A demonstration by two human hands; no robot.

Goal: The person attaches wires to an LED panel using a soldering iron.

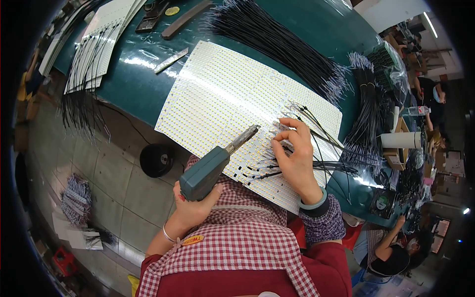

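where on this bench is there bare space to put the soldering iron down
Bare green bench top lies between the big LED panel and the stack of panels at far left. Another strip runs beyond the panel, beside the black wire bundle. Around the right hand it is crowded with loose wires.

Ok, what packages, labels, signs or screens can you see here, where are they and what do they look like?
Round label: on a dark box at the bench's right end, green and white disc.
Oval tag: on the checked apron near the left wrist, yellow with red print.
Cardboard box: right of the wire bundles, small, brown, open.
Yellow disc: top of the green bench, round, possibly a sticker.
No screens or signs are clear.
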